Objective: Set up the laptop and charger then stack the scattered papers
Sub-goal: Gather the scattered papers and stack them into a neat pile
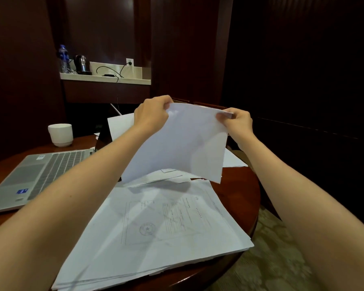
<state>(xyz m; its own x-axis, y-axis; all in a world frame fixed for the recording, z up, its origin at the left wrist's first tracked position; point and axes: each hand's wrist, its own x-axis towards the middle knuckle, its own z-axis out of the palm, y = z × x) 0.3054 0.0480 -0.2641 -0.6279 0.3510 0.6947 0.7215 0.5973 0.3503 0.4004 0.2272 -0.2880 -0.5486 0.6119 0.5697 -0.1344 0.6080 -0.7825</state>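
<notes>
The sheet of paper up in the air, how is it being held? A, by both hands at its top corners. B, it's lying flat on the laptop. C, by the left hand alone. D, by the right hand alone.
A: the left hand and the right hand each pinch a top corner of the sheet, which hangs above the stack of papers.

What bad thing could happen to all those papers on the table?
The pile sticks out past the near edge of the table, so a bump from an arm might slide it onto the floor. The sheet, pinched at its top corners by the left hand and right hand, hangs loose. Lowered carelessly, it could sweep the scattered sheets under it.
</notes>
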